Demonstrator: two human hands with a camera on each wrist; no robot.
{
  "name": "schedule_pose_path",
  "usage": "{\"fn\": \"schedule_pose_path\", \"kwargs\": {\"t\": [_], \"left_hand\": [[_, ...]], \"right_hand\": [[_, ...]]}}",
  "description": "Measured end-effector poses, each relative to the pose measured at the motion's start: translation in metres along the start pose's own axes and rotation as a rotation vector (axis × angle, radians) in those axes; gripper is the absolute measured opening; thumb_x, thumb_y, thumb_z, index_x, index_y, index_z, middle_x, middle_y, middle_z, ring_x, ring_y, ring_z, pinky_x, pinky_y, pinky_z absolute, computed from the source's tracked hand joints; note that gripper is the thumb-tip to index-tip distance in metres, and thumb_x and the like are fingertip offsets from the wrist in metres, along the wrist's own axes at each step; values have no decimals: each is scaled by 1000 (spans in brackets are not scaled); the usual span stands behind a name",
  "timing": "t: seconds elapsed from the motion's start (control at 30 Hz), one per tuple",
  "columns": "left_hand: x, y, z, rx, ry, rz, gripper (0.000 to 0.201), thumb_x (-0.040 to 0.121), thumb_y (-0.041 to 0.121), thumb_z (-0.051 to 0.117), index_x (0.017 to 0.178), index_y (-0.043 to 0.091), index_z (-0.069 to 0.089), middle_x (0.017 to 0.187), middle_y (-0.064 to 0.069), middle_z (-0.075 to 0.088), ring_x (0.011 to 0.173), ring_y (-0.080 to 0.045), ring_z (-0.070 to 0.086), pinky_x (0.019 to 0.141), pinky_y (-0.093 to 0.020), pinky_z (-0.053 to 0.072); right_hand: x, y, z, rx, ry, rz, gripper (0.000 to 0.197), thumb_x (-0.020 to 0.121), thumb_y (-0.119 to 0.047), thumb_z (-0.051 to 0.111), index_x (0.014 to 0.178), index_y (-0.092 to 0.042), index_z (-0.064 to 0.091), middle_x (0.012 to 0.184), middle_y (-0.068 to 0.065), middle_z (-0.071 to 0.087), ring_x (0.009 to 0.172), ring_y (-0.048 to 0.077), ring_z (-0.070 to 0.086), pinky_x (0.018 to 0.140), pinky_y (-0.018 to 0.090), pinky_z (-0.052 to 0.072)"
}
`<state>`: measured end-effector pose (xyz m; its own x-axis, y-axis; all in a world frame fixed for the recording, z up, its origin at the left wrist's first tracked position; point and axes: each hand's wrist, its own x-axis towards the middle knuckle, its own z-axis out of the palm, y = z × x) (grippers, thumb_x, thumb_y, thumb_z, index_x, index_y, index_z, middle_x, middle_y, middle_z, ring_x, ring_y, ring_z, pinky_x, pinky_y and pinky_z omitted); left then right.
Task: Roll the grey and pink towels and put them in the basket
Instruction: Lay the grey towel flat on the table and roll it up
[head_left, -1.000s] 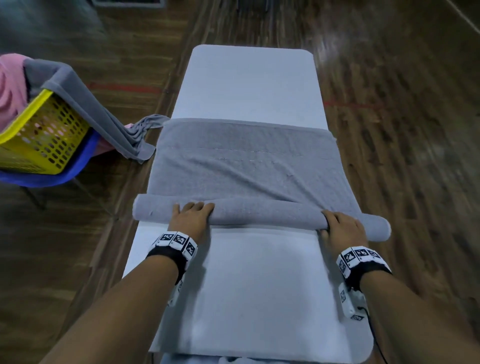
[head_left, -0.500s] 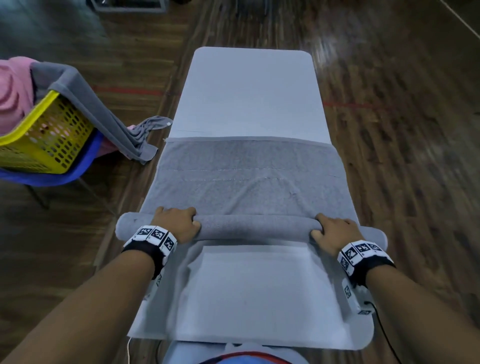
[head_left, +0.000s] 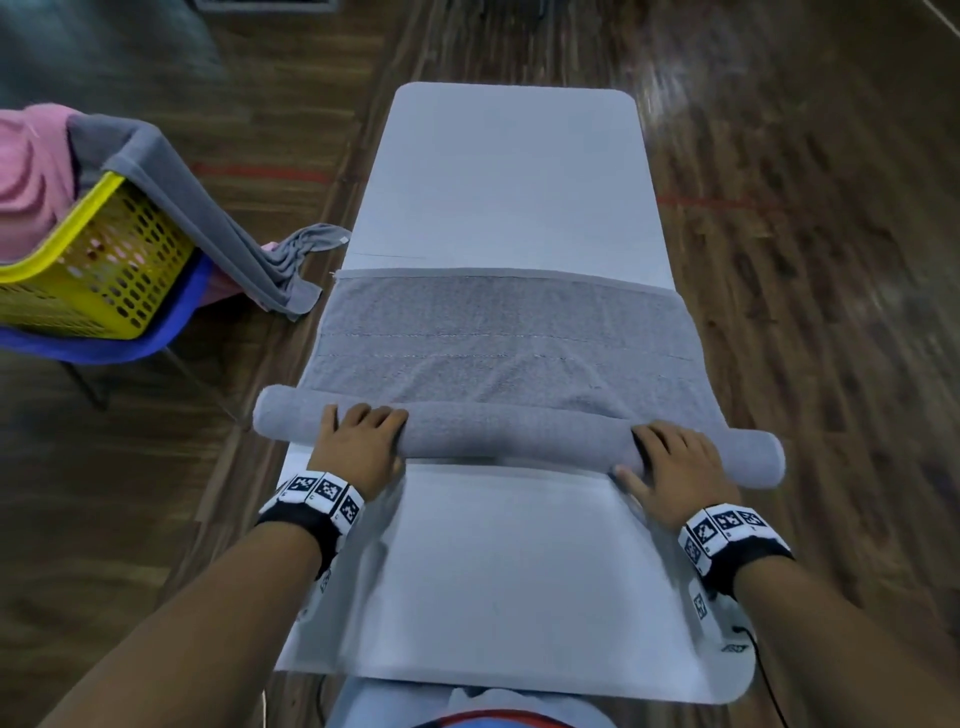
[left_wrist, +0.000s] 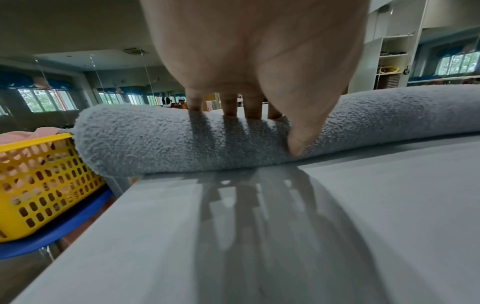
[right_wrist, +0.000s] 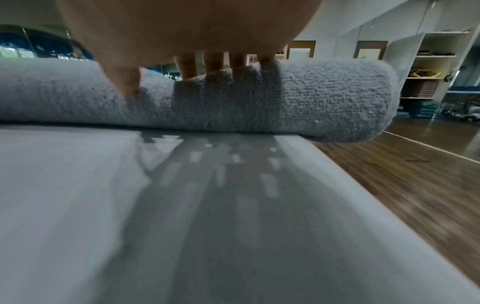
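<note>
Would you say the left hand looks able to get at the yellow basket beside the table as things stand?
Probably yes. The yellow perforated plastic basket sits off the white table's left edge with nothing between, but the left hand is gripping the rolled grey terry towel and must release first.

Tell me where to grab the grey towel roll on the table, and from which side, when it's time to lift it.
Grip the grey towel roll from above, one hand near each end, roughly where the left hand and right hand sit now. It is long and soft, and both ends overhang the table, so a middle grip would probably let it sag and unroll.
</note>
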<state>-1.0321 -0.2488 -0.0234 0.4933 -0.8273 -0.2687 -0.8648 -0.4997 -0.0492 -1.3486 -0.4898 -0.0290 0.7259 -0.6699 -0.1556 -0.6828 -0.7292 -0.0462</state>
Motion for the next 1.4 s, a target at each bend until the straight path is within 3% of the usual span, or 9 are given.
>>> {"fn": "schedule_pose_path", "kwargs": {"t": [0.27,0.37,0.47,0.63,0.77,0.97,1.1,1.27,1.4], "left_hand": [[27,-5,-38,20,-94,16,25,84,42,48,104,29,53,100,-3,67,111,-28,50,109,-50,23],[28,-7,-40,58,45,42,33,93,38,46,124,29,51,115,-4,62,112,-30,51,105,-45,29],[19,-3,-26,51,190,68,28,93,34,46,116,24,59,110,-7,63,103,-31,54,98,-44,35],[4,1,-2,59,-6,32,58,84,63,45,132,31,47,134,4,53,123,-24,45,108,-48,24],[11,0,-5,48,-11,12,49,91,47,46,138,34,40,142,8,49,131,-22,39,113,-50,17],[36,1,-39,-10,-95,-2,26,84,44,45,105,28,46,106,-2,66,113,-28,48,109,-53,20],[30,2,-33,30,164,20,29,92,32,48,119,24,54,118,-6,62,109,-32,52,101,-47,32],[7,0,-2,-5,7,17,59,89,51,51,142,32,36,147,6,41,136,-23,33,114,-54,13],[17,-4,-9,10,-14,-7,50,92,35,50,140,35,36,144,7,44,135,-23,31,114,-54,12]], "right_hand": [[40,14,-28,-54,-224,1,37,79,-50,42,110,-33,52,109,-4,65,102,21,59,97,41,33],[44,17,-30,-86,-162,9,41,81,-46,47,118,-31,54,118,-1,62,106,24,57,96,41,36],[34,17,-20,-24,19,-24,40,89,-25,52,129,-22,52,129,7,54,114,29,52,99,41,37],[11,0,1,-16,38,-5,53,88,-42,39,133,-16,50,135,6,52,124,28,47,110,47,27],[16,4,1,-107,-93,4,63,87,-48,46,144,-24,33,146,-3,40,135,20,34,116,44,13],[60,11,-30,-84,-233,4,42,86,-40,41,124,-25,46,118,1,63,108,24,57,103,43,32],[54,14,-27,-48,10,-1,42,88,-34,53,127,-22,50,121,5,56,108,30,54,94,41,37],[25,4,1,-60,24,-9,60,85,-51,57,135,-18,49,135,6,52,124,29,46,110,46,26],[36,6,-5,-90,-70,11,57,89,-48,47,140,-25,38,140,0,48,129,23,41,114,46,19]]}}
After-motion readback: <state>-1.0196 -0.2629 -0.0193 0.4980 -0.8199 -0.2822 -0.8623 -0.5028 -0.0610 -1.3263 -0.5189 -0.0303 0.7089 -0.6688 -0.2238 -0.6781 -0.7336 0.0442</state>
